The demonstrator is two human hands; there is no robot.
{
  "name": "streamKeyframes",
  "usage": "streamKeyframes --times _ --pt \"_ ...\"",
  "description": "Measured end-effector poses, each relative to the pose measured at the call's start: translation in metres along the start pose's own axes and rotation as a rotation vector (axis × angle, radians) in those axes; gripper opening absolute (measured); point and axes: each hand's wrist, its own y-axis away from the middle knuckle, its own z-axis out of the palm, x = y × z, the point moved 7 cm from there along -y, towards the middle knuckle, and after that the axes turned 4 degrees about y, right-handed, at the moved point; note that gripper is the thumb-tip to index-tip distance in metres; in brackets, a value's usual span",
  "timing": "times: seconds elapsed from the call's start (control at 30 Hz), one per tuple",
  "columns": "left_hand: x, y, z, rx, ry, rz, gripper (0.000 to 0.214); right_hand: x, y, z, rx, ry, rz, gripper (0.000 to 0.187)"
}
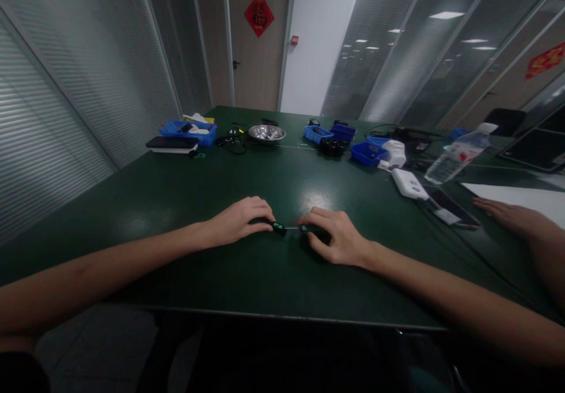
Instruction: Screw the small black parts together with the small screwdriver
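Note:
My left hand (249,219) is closed, pinching a small black piece with green markings or parts (279,227) between thumb and fingers, just above the green table. In my right hand (333,234) is a screwdriver, its dark handle under the curled fingers. The thin metal shaft of the screwdriver (292,228) points left, and its tip meets or nearly meets the end of the black piece. Exact contact is too small to tell. My palm hides much of the handle.
Across the green table (198,187) stand a metal bowl (267,134), a blue basket (207,136) and blue bins (368,153). To the right are a white power bank (408,184), a phone (450,205), a water bottle (459,155) and another person's hand (512,216).

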Motion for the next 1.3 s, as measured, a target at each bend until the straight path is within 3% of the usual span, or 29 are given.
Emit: streamKeyframes --times 0.37,0.73,1.3 --pt "0.002 0.0 -0.001 -0.017 -0.029 -0.014 0.023 -0.001 0.0 -0.002 0.033 0.038 0.005 0.029" --pt "0.008 0.0 -0.002 0.001 -0.058 0.043 0.026 -0.005 -0.001 0.003 0.032 0.092 -0.093 0.036" --pt "0.011 0.001 -0.003 -0.02 -0.069 0.059 0.025 -0.002 -0.001 0.013 -0.079 0.073 -0.123 0.042"
